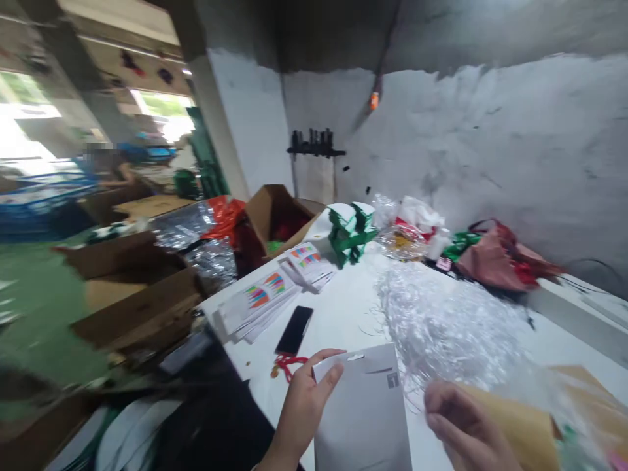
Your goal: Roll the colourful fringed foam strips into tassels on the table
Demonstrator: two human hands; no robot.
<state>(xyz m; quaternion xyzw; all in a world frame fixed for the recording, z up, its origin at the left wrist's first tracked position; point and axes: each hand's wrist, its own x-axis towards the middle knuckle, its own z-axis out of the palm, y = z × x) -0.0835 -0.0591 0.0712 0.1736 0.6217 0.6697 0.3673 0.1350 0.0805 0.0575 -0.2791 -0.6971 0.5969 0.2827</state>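
My left hand grips a white card by its upper left edge, thumb on the face. The card has a small slot at the top and a little grey printed square near its upper right corner. To the card's right is my right hand, slightly blurred, its fingers curled in; whatever they may hold cannot be made out. Just beyond it spreads a big heap of clear, thin plastic strands. Left of the card lie red-handled snips, partly hidden by my left hand, and a black phone.
Stacks of white cards with coloured prints lie along the white table's left edge. Green-and-white folded pieces stand behind them. Brown paper is at right, a reddish bag by the wall. Open cartons stand left; a person sits far off.
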